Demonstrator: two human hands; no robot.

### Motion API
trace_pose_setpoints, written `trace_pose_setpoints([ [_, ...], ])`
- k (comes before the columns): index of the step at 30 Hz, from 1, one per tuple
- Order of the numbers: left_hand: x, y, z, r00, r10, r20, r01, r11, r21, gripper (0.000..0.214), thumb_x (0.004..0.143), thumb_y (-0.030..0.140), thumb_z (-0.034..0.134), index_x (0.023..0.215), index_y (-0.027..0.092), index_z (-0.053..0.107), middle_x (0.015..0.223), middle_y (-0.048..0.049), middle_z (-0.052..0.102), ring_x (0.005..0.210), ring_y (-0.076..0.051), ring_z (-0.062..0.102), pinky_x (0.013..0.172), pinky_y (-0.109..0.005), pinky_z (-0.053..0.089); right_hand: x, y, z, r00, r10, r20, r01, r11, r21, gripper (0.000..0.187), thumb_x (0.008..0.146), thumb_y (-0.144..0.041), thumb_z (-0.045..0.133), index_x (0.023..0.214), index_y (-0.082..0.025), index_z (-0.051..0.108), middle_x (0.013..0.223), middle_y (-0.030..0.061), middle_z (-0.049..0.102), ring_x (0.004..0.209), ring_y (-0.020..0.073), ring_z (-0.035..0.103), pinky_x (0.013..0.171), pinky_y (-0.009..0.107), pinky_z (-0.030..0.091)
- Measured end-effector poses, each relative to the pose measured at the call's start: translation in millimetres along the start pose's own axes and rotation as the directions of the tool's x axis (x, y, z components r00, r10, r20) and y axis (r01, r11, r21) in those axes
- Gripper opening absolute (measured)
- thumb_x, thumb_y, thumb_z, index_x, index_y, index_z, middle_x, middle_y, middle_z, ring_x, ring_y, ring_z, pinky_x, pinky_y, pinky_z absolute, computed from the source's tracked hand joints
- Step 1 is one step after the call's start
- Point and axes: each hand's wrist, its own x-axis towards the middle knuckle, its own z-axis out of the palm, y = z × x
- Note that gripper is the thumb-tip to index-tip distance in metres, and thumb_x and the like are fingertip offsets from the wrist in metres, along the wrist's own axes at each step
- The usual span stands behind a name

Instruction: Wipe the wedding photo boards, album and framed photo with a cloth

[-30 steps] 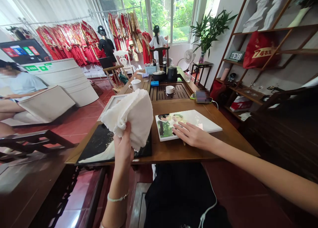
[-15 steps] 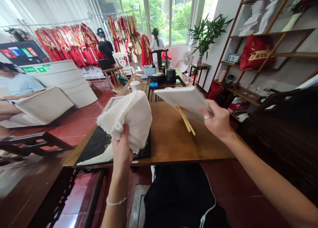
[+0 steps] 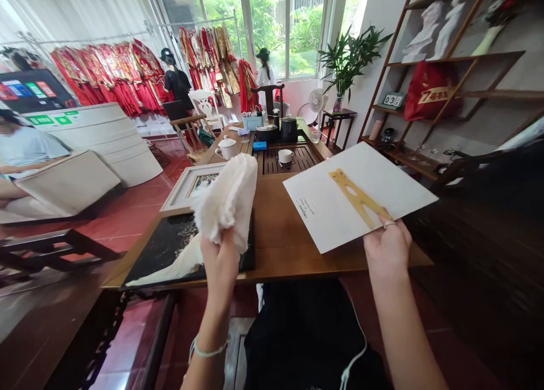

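Observation:
My left hand (image 3: pixel 221 259) is closed around the lower end of a bunched white cloth (image 3: pixel 232 200) with ragged edges, held above the near left of the table. At the right, my right hand (image 3: pixel 389 248) grips the near corner of a thin, flat white booklet (image 3: pixel 318 200) with a barcode and small print, tilted toward me. A long yellow animal-like shape (image 3: pixel 352 193) lies against its face, one end by my thumb; whether it is loose or printed I cannot tell. Below the cloth is a black mat (image 3: pixel 161 248) with pale specks and a whitish strip (image 3: pixel 182 265).
A framed picture (image 3: pixel 176 194) lies past the mat on the wooden table (image 3: pixel 272 225). Farther back stand a white lidded cup (image 3: pixel 227 148), a teacup (image 3: pixel 285 156) on a slatted tea tray (image 3: pixel 304 163) and a dark pot (image 3: pixel 289 129). Shelves (image 3: pixel 450 61) rise at the right.
The booklet has turned from a steep, blurred slant to face me and come nearer, with my right hand lower. The cloth has swung narrower and slightly right in my left hand.

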Motion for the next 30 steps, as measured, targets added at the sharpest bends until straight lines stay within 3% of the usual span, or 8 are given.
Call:
trace_pose_setpoints([
  [3, -12.7, -0.7, 14.8, 0.977, 0.188, 0.098, -0.204, 0.960, 0.192, 0.042, 0.083, 0.012, 0.053, 0.124, 0.021, 0.061, 0.133, -0.0049, 0.060, 0.133, -0.022, 0.046, 0.115, -0.038, 0.031, -10.7, 5.2, -7.8, 0.998, 0.054, 0.025, -0.054, 0.998, -0.012, 0.027, 0.069, -0.007, 0.059, 0.095, -0.015, 0.064, 0.104, 0.0064, 0.070, 0.108, 0.0239, 0.065, 0.098, 0.048, 0.052],
  [6, -24.9, -7.6, 33.5, 0.908, 0.304, 0.290, -0.393, 0.857, 0.333, 0.072, 0.076, -0.003, 0.040, 0.141, 0.027, 0.044, 0.151, -0.0032, 0.040, 0.142, -0.021, 0.031, 0.118, -0.044, 0.023, -21.5, 8.2, -9.4, 0.994, 0.108, 0.022, -0.107, 0.994, -0.007, 0.031, 0.068, -0.008, 0.061, 0.098, -0.013, 0.064, 0.109, 0.0082, 0.070, 0.111, 0.0245, 0.064, 0.100, 0.046, 0.052],
  [11, -37.1, -21.7, 62.5, 0.843, 0.151, 0.516, -0.482, 0.639, 0.600, 0.086, 0.069, -0.010, 0.035, 0.143, 0.035, 0.038, 0.154, -0.0005, 0.035, 0.146, -0.026, 0.022, 0.116, -0.059, 0.016, -33.5, 13.7, -9.2, 0.981, 0.184, -0.055, -0.184, 0.983, 0.002, 0.034, 0.065, -0.008, 0.061, 0.098, -0.014, 0.064, 0.111, 0.0080, 0.070, 0.113, 0.0260, 0.063, 0.100, 0.047, 0.052],
  [14, -40.9, -25.7, 74.8, 0.796, 0.063, 0.603, -0.531, 0.550, 0.644, 0.085, 0.071, -0.010, 0.036, 0.144, 0.033, 0.036, 0.152, -0.0020, 0.040, 0.144, -0.027, 0.028, 0.115, -0.058, 0.022, -38.1, 19.0, -11.2, 0.971, 0.221, -0.093, -0.222, 0.975, 0.004, 0.033, 0.063, -0.008, 0.062, 0.096, -0.015, 0.064, 0.110, 0.0074, 0.071, 0.113, 0.0253, 0.064, 0.102, 0.044, 0.051],
  [18, -42.8, -28.9, 82.5, 0.763, -0.003, 0.646, -0.579, 0.441, 0.685, 0.075, 0.077, -0.008, 0.036, 0.143, 0.028, 0.040, 0.149, -0.0060, 0.043, 0.140, -0.030, 0.034, 0.112, -0.058, 0.028, -44.5, 28.5, -15.8, 0.977, 0.204, -0.056, -0.206, 0.978, -0.034, 0.032, 0.065, -0.012, 0.064, 0.096, -0.016, 0.063, 0.108, 0.0064, 0.072, 0.112, 0.0246, 0.064, 0.102, 0.042, 0.050],
  [23, -41.3, -33.4, 83.2, 0.720, -0.059, 0.692, -0.613, 0.414, 0.673, 0.067, 0.080, -0.004, 0.040, 0.140, 0.026, 0.044, 0.148, -0.0066, 0.046, 0.138, -0.030, 0.038, 0.112, -0.059, 0.028, -50.8, 37.5, -17.6, 0.972, 0.220, -0.088, -0.225, 0.973, -0.056, 0.033, 0.065, -0.014, 0.065, 0.097, -0.016, 0.063, 0.107, 0.0069, 0.072, 0.115, 0.0253, 0.062, 0.101, 0.042, 0.051],
  [28, -41.4, -35.7, 83.5, 0.718, -0.056, 0.694, -0.616, 0.413, 0.670, 0.065, 0.081, -0.003, 0.041, 0.140, 0.025, 0.045, 0.147, -0.0065, 0.046, 0.137, -0.031, 0.038, 0.112, -0.059, 0.028, -48.9, 35.5, -16.9, 0.960, 0.261, -0.099, -0.267, 0.962, -0.050, 0.037, 0.063, -0.010, 0.065, 0.100, -0.015, 0.063, 0.110, 0.0075, 0.071, 0.114, 0.0247, 0.063, 0.099, 0.043, 0.053],
  [30, -41.6, -36.7, 83.5, 0.718, -0.048, 0.694, -0.622, 0.404, 0.671, 0.064, 0.082, -0.001, 0.041, 0.140, 0.025, 0.045, 0.147, -0.0064, 0.046, 0.137, -0.031, 0.038, 0.112, -0.059, 0.028, -46.6, 32.0, -20.4, 0.957, 0.286, -0.040, -0.288, 0.954, -0.079, 0.040, 0.063, -0.009, 0.067, 0.103, -0.015, 0.062, 0.112, 0.0081, 0.071, 0.113, 0.0252, 0.064, 0.096, 0.044, 0.055],
])
